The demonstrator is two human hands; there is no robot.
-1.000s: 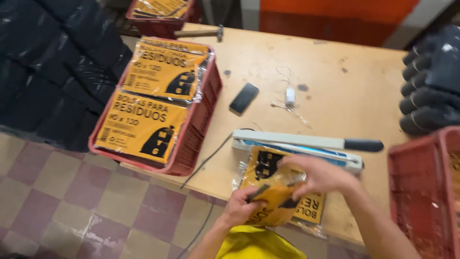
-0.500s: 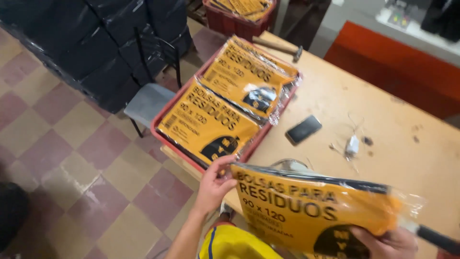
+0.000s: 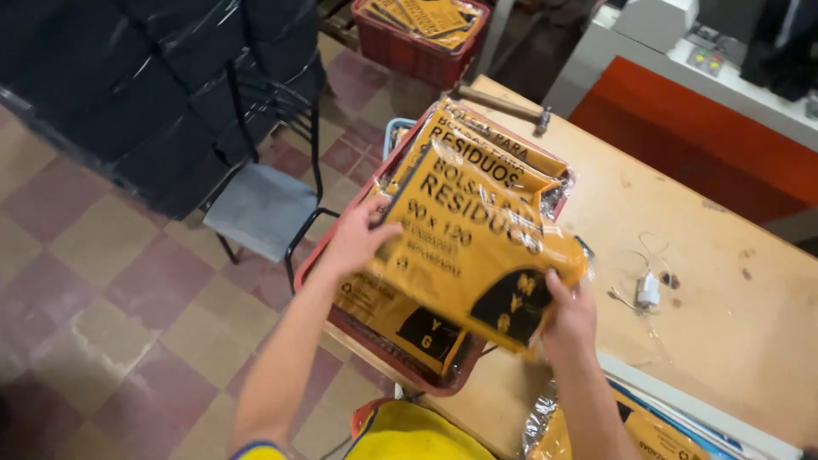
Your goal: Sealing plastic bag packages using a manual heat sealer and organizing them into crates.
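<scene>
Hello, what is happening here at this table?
A person holds a yellow packet in clear wrap with both hands: the left hand grips its left edge, the right hand its lower right corner. The packet hangs over a red crate that already holds similar packets and sits at the edge of the wooden table. A hammer lies on the table behind the crate.

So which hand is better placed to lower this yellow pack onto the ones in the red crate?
Probably the left hand: it grips the yellow pack on the edge over the red crate, while the right hand holds the table-side corner.
</scene>
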